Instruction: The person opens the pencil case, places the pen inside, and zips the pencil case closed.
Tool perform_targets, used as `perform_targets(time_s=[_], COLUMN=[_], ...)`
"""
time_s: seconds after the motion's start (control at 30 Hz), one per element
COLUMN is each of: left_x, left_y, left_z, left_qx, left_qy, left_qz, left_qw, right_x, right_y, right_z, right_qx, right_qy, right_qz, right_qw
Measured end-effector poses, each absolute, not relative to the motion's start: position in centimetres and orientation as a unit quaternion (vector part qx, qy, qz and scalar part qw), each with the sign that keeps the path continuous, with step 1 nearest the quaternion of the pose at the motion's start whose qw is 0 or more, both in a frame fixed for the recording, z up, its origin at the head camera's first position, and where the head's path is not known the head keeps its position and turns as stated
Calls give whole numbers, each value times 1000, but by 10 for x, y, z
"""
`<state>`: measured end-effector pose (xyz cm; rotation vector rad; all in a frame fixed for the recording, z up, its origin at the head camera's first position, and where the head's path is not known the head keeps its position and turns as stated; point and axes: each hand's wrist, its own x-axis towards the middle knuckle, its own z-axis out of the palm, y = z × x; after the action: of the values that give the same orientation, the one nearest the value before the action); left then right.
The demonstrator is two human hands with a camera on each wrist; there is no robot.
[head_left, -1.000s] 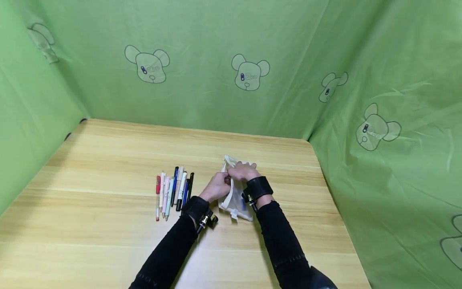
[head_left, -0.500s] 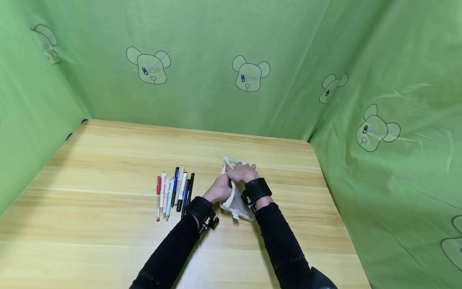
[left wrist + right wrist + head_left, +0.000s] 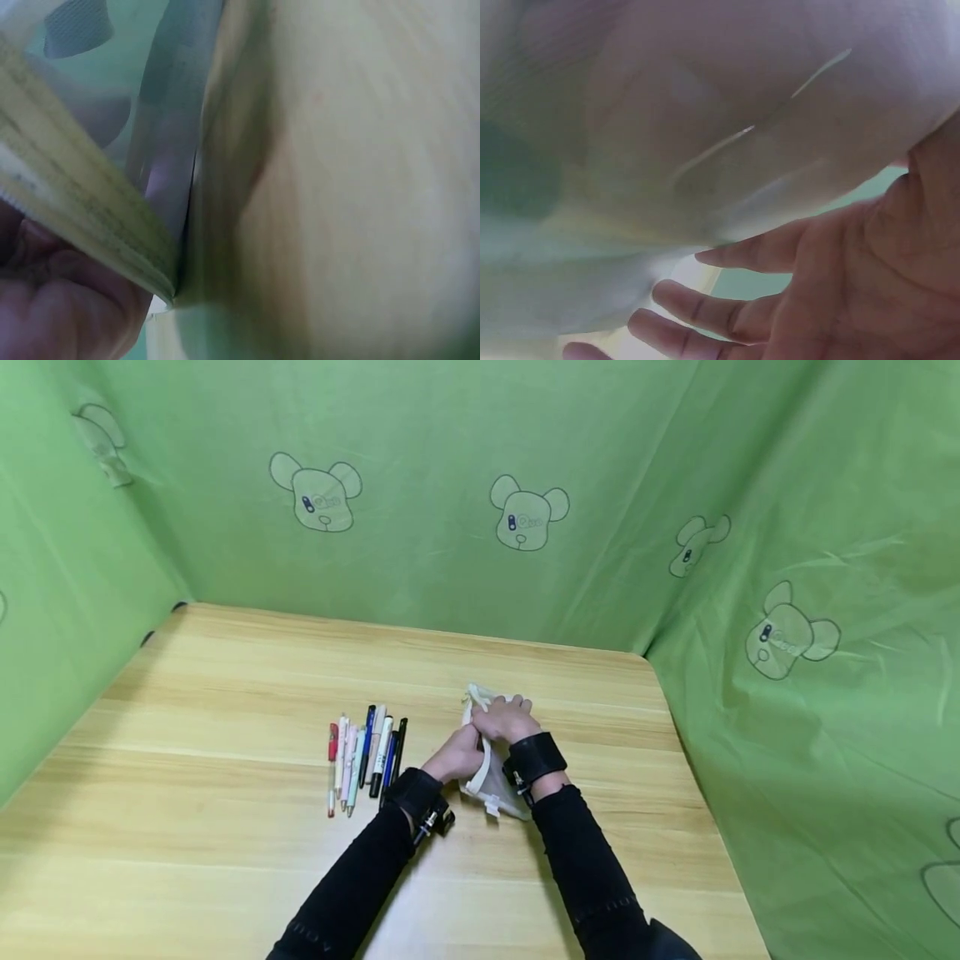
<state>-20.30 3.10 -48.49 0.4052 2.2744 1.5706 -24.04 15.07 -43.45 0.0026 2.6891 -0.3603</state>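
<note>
Left hand (image 3: 457, 755) grips one pouch (image 3: 492, 778) while right hand (image 3: 507, 720) touches it, spread, pinch unclear, near nine pens (image 3: 367, 747).

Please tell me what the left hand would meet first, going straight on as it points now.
The pouch, which the left hand touches. In the head view the right hand lies close ahead and may come next, though depth is unclear.

A black left sleeve (image 3: 341, 881) and right sleeve (image 3: 588, 860) are showing rows of pale dashes. A wide black left wristband (image 3: 411, 790) and right wristband (image 3: 538, 755) are carrying small silvery fittings (image 3: 519, 782); the left hand (image 3: 456, 753) and right hand (image 3: 507, 719) are showing bare.
</note>
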Motion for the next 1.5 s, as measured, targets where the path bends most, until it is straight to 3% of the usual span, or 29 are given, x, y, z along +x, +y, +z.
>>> perform_targets(time_s=[0.47, 1.5], left_x=[-202, -205], left_y=[31, 23], left_z=[-481, -480], left_qx=[206, 283], left_qy=[782, 789], left_qz=[532, 480], left_qw=[249, 260], right_x=[-242, -245], right_y=[158, 155], right_z=[-428, -425], right_qx=[23, -19], right_qy=[960, 956], right_qz=[-162, -166], right_qw=[225, 241])
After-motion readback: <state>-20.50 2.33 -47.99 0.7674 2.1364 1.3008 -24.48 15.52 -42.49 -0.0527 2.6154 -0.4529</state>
